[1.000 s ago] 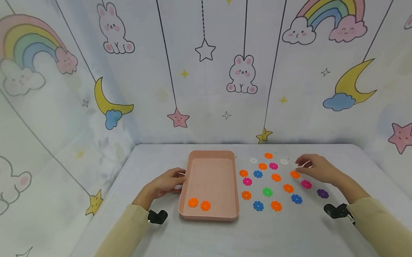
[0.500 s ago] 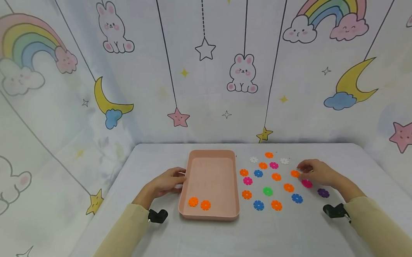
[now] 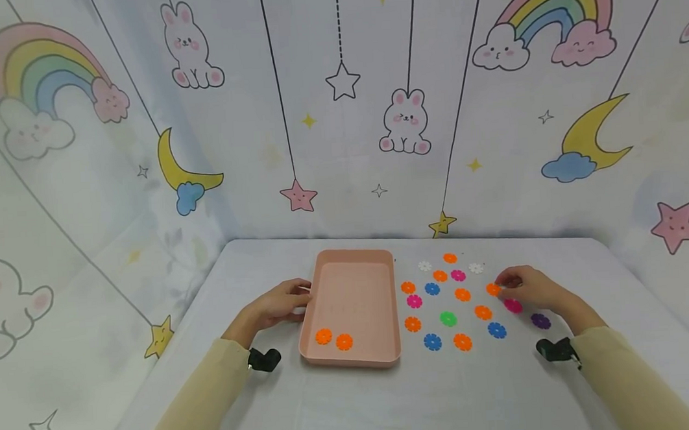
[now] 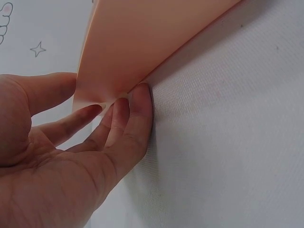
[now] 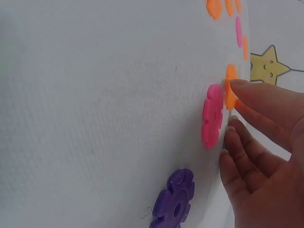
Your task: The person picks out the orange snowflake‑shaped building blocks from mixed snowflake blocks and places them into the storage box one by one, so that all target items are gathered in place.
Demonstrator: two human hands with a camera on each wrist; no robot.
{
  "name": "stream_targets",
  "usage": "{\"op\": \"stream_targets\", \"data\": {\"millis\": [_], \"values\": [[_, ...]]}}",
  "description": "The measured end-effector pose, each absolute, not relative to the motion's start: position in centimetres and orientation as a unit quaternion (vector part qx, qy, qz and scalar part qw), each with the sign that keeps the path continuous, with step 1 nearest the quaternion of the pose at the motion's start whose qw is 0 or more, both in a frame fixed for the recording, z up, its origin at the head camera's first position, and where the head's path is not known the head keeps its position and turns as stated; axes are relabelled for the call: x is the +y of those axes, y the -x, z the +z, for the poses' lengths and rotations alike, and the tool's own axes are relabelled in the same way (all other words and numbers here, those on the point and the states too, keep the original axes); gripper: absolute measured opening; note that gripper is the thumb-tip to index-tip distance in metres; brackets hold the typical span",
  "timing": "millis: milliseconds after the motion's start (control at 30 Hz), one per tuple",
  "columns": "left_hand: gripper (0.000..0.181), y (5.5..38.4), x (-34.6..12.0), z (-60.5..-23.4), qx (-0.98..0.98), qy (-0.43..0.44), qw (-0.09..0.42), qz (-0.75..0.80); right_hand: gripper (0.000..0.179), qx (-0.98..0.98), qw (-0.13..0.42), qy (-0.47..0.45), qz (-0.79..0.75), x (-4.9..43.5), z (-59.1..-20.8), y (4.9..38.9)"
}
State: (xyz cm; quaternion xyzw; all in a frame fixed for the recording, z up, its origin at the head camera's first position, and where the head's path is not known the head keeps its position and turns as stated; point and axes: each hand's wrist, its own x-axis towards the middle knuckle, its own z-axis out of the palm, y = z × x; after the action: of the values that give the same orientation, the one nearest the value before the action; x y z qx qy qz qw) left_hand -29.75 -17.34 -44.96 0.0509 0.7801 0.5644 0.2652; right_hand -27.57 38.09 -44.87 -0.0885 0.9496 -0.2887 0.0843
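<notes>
At the left side of a peach-pink tray (image 3: 357, 292), my left hand (image 3: 280, 304) holds the outer wall. In the left wrist view its thumb lies at the rim and its curled fingertips are at the wall's lower edge. Two orange notched discs (image 3: 334, 339) lie inside near the front. My right hand (image 3: 526, 286) pinches an orange flower-shaped disc (image 5: 231, 86) between thumb and index finger. The other fingertips rest on the white cloth. Right beside the hand lie a pink disc (image 5: 213, 116) and a purple disc (image 5: 174, 202).
Several loose discs in orange, blue, pink, white and a green one (image 3: 448, 318) are spread on the white-covered table (image 3: 355, 409) right of the tray. A patterned curtain (image 3: 341, 144) stands behind and along the left.
My right hand has come down slightly onto the orange disc, and its thumb and index finger have closed on it. My left hand stays at the tray.
</notes>
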Motion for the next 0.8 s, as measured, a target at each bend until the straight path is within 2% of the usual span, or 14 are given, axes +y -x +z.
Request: {"op": "stream_targets", "data": {"millis": [800], "values": [[0.047,29.88,-17.29,-45.04,0.78,-0.045,0.263,0.567,0.027,0.95,0.037,0.062,-0.302,38.3,-45.14,27.34]]}}
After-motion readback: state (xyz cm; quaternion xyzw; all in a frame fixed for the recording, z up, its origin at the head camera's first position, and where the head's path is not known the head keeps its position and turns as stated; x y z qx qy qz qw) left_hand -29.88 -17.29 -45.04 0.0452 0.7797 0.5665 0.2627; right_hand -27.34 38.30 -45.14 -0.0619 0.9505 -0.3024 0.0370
